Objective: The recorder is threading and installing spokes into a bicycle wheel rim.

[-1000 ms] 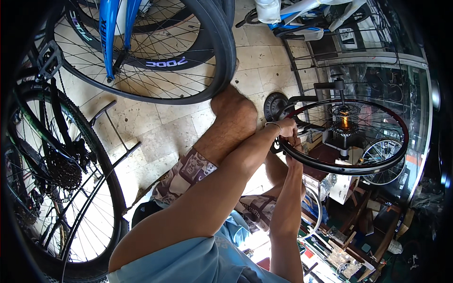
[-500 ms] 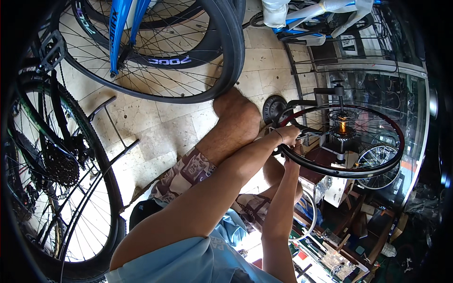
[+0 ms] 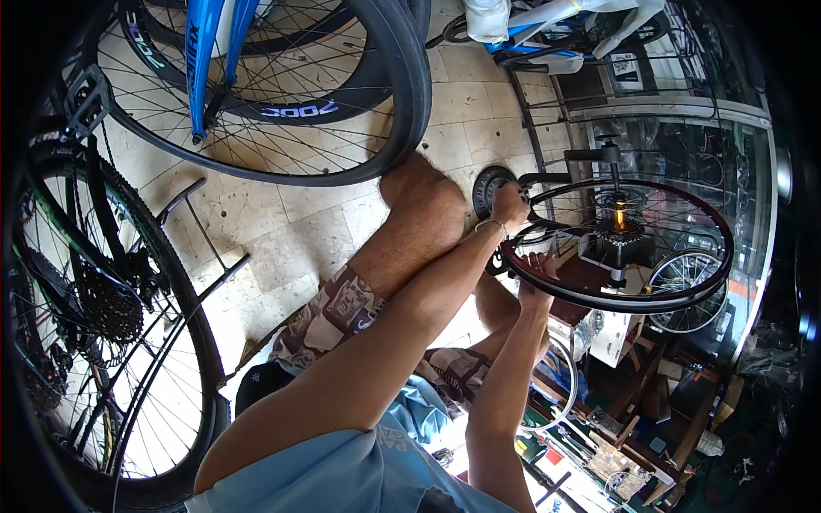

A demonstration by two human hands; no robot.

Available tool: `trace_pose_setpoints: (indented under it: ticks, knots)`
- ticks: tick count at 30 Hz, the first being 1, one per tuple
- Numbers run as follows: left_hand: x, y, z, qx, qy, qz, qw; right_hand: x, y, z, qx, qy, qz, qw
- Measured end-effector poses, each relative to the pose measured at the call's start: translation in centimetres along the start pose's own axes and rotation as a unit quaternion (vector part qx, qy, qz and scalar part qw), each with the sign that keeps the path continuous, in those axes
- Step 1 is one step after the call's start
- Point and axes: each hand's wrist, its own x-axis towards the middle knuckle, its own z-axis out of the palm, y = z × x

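A black-rimmed bicycle wheel [image 3: 612,299] lies almost flat in a dark wheel stand [image 3: 583,156], right of centre. Its hub [image 3: 619,215] shines gold, with a cassette [image 3: 617,232] just below. My left hand [image 3: 511,205] is closed beside the wheel's left edge, by the dark arms of the stand. Whatever its fingers hold is hidden. Under it and farther off, the round black stand base [image 3: 487,190] shows in part. My right hand [image 3: 539,275] grips the near left part of the rim, fingertips showing inside it among the spokes.
A blue bicycle fork [image 3: 198,77] with a large wheel [image 3: 410,111] stands at the far left. Another bicycle's rear wheel [image 3: 192,342] is nearer on the left. A glass cabinet [image 3: 735,162], a second spoked wheel [image 3: 688,291] and a cluttered wooden workbench [image 3: 633,402] line the right.
My left hand has moved off the rim, away from me and slightly left, toward the stand's arms. My right hand stays at the rim, its fingers now showing inside it.
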Motion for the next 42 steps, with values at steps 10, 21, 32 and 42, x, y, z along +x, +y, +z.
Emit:
trace_pose_setpoints:
  ticks: [10,21,32,42]
  knots:
    - [-0.4,-0.2,-1.3,0.088,-0.09,-0.042,0.991,-3.9,-1.4,5.6,-0.04,-0.024,0.055,0.997]
    - [-1.7,-0.9,-1.2,0.21,-0.219,-0.043,0.952,2.1,2.5,-2.6,0.047,-0.157,0.1,0.982]
    - [-0.6,-1.2,-2.4,0.233,-0.426,0.071,0.871,0.4,4.8,1.1,-0.105,-0.006,0.063,0.992]
    - [-1.9,0.2,-3.8,0.202,-0.439,0.068,0.873,2.0,7.5,-0.7,-0.067,0.126,0.057,0.988]
